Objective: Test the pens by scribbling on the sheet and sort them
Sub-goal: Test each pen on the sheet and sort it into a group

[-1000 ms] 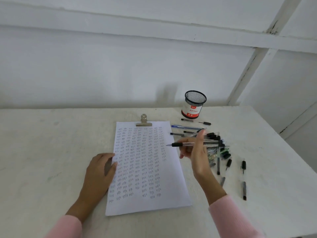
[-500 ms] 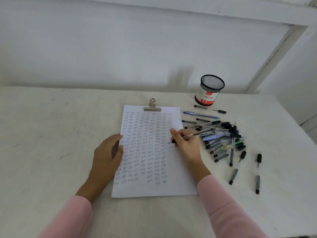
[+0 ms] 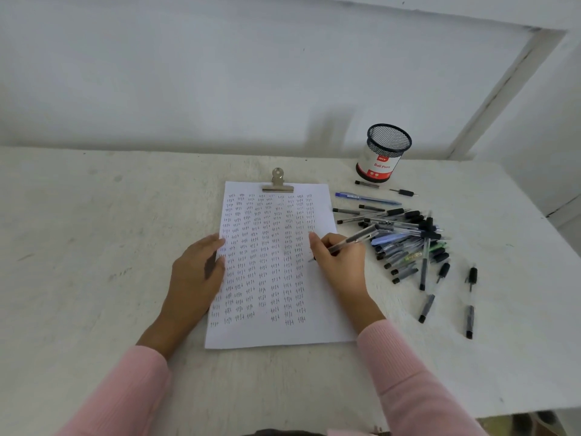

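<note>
One pen in use: a clear-barrelled pen (image 3: 352, 239) slants up to the right from the writing hand, its dark tip down at the paper near the right edge.
Right hand: the right hand (image 3: 341, 262) pinches that pen low on the barrel, fingers curled round it, the heel of the hand resting on the paper.
Sheet: a white sheet (image 3: 283, 336) lies flat in the middle of the table, upright to the viewer, covered in columns of small scribbled marks, with its lowest strip bare.
Clip: a metal bulldog clip (image 3: 278, 181) grips the middle of the top edge.
Left hand: the left hand (image 3: 196, 272) lies flat with straight, spread fingers; the fingertips press the sheet's left edge and the palm sits on the table beside it.
Sleeves: pink cuffs (image 3: 418, 382) cover both forearms.
Pen heap: a loose pile of pens (image 3: 405, 240) lies just right of the sheet, mostly clear barrels with black caps, crossing one another.
Blue pen: one blue pen (image 3: 366, 198) lies apart at the far side of the heap.
Strays: a few loose pens (image 3: 469, 320) lie singly to the right of the heap.
Pen cup: a black mesh cup (image 3: 382, 152) with a red and white label stands upright beyond the heap, near the wall.
Table: a white, scuffed table (image 3: 94, 247) carries everything.
</note>
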